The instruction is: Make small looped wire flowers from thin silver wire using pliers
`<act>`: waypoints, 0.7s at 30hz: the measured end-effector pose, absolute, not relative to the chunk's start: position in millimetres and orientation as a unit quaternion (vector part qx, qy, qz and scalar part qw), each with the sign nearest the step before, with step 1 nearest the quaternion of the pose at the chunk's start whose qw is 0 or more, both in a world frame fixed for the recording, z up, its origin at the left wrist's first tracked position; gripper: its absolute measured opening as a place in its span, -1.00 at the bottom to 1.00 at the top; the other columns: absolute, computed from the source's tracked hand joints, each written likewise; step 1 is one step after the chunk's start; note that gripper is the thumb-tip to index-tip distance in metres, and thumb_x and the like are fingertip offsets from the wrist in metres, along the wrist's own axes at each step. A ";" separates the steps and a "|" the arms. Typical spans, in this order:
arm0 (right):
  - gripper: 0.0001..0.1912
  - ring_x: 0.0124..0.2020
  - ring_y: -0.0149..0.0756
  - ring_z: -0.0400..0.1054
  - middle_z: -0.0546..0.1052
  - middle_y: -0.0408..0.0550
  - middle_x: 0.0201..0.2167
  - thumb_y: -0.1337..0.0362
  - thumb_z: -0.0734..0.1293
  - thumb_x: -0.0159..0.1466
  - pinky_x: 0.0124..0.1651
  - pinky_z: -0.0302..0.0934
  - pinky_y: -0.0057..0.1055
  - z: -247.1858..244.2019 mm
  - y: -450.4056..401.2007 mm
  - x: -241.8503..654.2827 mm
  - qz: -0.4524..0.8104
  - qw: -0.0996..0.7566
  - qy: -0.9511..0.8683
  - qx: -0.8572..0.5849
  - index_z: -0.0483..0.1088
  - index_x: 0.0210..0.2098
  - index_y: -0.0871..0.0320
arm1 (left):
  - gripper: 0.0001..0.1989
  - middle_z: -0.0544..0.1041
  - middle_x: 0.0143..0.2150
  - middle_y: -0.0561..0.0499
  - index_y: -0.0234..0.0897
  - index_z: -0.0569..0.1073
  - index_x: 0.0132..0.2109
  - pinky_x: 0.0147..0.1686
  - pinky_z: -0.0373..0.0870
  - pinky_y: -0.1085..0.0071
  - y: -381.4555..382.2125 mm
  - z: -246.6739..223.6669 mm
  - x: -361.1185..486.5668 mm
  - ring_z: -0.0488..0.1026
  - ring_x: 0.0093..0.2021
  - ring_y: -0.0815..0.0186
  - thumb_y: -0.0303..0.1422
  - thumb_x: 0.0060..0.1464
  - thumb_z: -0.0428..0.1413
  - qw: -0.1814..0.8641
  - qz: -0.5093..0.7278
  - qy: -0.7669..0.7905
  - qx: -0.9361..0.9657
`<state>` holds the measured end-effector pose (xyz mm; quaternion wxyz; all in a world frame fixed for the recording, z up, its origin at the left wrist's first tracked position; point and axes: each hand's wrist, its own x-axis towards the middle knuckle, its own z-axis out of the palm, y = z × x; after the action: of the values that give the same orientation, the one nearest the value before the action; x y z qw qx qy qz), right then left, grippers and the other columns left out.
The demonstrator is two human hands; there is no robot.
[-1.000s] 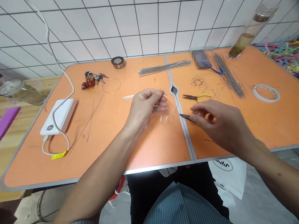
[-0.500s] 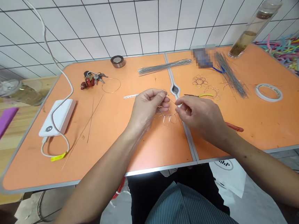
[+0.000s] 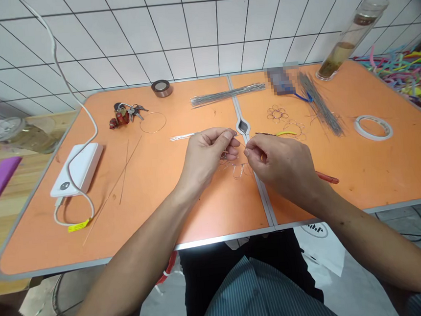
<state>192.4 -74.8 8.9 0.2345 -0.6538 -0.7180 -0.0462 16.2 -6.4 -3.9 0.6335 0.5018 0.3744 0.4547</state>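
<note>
Above the middle of the orange table, my left hand (image 3: 212,150) pinches a thin wire piece (image 3: 241,170) bent into several small loops, which hang below its fingers. Close on its right, my right hand (image 3: 279,164) has thumb and forefinger closed on the wire's thin end; the two hands are slightly apart. Pliers with red and yellow handles (image 3: 327,177) lie partly hidden beneath my right hand. Beyond it rests a flower-shaped wire piece (image 3: 277,114). A bundle of straight wires (image 3: 227,95) lies at the table's back.
On the orange table (image 3: 215,216) are a white power bank (image 3: 77,169) with a cable, keys (image 3: 132,110), a dark tape roll (image 3: 161,88), a white tape roll (image 3: 373,128), another wire bundle (image 3: 322,104) and a glass tube (image 3: 351,40). Tiled wall stands behind.
The view has shifted slightly, so table items appear a little further left. Both hands keep their grips, with my right fingers slightly lower and further left.
</note>
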 end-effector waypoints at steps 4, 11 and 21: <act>-0.82 -0.51 -0.35 -0.02 0.37 -0.19 -0.56 0.33 0.28 0.34 -0.40 -0.22 -0.31 4.4 -73.3 190.4 -0.056 0.245 -0.713 -0.654 0.38 -0.42 0.09 | -0.85 0.75 -0.23 -0.10 -0.33 0.68 -0.12 -0.27 0.61 0.44 -6.4 -5.0 15.6 0.63 -0.37 0.39 -0.33 0.24 0.34 0.654 0.456 0.369 0.477; -0.83 -0.49 -0.34 0.15 0.41 -0.17 -0.54 0.35 0.29 0.35 -0.37 -0.08 -0.32 -0.1 -70.4 186.2 -0.017 0.272 -0.721 -0.637 0.41 -0.39 0.09 | -0.92 0.74 -0.27 -0.10 -0.33 0.63 -0.18 -0.29 0.62 0.42 -4.8 -5.2 15.0 0.65 -0.38 0.35 -0.40 0.20 0.32 0.662 0.442 0.389 0.464; -0.81 -0.48 -0.33 0.40 0.58 -0.21 -0.48 0.32 0.36 0.38 -0.34 0.10 -0.36 8.6 -80.3 182.1 0.079 0.338 -0.699 -0.625 0.57 -0.04 0.07 | -0.95 0.71 -0.31 -0.04 -0.29 0.55 -0.23 -0.33 0.58 0.45 -6.5 1.1 15.6 0.63 -0.40 0.37 -0.43 0.24 0.26 0.645 0.454 0.388 0.476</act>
<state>182.1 -80.3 8.6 0.3378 -0.6253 -0.6990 0.0791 15.6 -6.5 1.1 0.6453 0.4763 0.3880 0.4540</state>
